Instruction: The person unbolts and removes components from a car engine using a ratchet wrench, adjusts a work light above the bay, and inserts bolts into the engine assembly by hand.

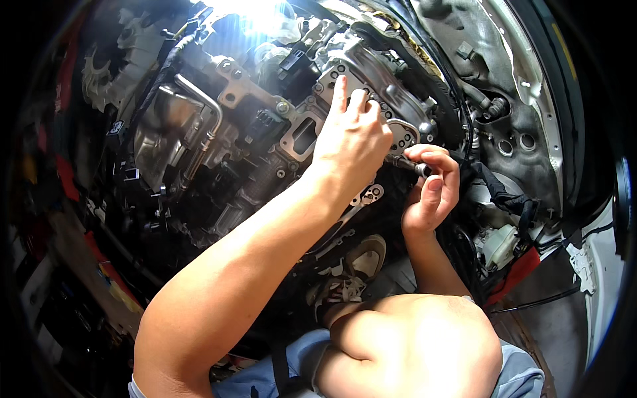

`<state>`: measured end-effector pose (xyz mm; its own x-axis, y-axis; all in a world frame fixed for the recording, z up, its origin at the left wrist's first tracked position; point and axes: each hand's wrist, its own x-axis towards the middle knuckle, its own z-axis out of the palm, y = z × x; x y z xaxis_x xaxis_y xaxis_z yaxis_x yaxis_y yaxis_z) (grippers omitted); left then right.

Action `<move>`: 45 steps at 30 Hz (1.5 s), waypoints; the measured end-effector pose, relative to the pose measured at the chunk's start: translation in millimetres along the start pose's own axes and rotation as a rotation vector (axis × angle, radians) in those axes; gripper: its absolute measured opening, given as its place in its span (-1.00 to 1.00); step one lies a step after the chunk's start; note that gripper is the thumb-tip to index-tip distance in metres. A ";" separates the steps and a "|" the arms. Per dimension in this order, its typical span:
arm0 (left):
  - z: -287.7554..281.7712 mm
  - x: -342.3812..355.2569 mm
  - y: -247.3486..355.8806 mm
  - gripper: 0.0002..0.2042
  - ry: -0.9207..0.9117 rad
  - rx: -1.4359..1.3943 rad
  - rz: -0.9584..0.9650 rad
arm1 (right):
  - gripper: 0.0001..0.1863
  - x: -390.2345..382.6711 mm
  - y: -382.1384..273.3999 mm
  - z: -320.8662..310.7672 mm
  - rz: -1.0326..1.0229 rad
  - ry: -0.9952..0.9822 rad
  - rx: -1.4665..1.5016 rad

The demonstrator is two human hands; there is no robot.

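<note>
My left hand rests over a pale metal plate with several round holes on the engine. One finger lies stretched along the plate; the others are bent, and what they may pinch is hidden beneath them. Just to the right, my right hand grips a short dark metal socket extension between thumb and fingers. The inner end of that extension reaches close to the left hand's edge. Below both hands shows a silver ratchet wrench, its head up and its handle slanting down to the left.
The engine block fills the middle, with a bent metal pipe on its left. A bright lamp glares at the top. Black hoses and the grey car body bound the right side. My bare knee and a shoe are below.
</note>
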<state>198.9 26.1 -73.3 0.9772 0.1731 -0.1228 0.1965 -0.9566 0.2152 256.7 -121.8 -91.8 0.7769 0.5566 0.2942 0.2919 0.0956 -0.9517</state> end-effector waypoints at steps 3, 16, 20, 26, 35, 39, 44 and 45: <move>6.3 -3.8 -3.0 -0.75 0.126 -0.113 -0.056 | -0.54 -0.1 3.0 -4.6 -0.018 0.083 -0.012; -12.6 8.4 -1.2 -0.87 -0.038 -0.023 0.016 | -0.76 110.9 -9.1 -16.5 0.292 -0.649 -0.357; -4.4 -6.8 -7.0 -0.65 0.105 -0.004 -0.041 | -0.72 128.0 -13.1 -4.4 0.113 -0.914 -0.526; -6.2 -44.9 1.6 -0.53 0.052 0.003 -0.328 | -0.63 135.3 -10.2 3.6 -0.030 -1.307 -0.747; -1.6 -37.4 5.2 -0.49 0.155 -0.015 -0.248 | -0.74 124.0 11.6 11.2 -0.205 -1.261 -0.791; -10.1 -40.0 5.1 -0.55 0.153 0.010 -0.225 | -0.78 115.5 18.4 7.2 -0.318 -1.171 -0.783; -9.6 -39.5 3.6 -0.46 0.145 -0.077 -0.231 | -0.79 111.6 26.2 0.9 -0.316 -1.149 -0.655; -10.0 -39.7 3.6 -0.36 0.096 -0.096 -0.244 | -0.79 110.2 28.2 -0.1 -0.358 -1.146 -0.640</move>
<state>161.6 18.1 -57.9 0.9022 0.4216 -0.0913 0.4295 -0.8580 0.2818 350.5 -57.8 -86.3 -0.1993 0.9797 -0.0219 0.8273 0.1562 -0.5397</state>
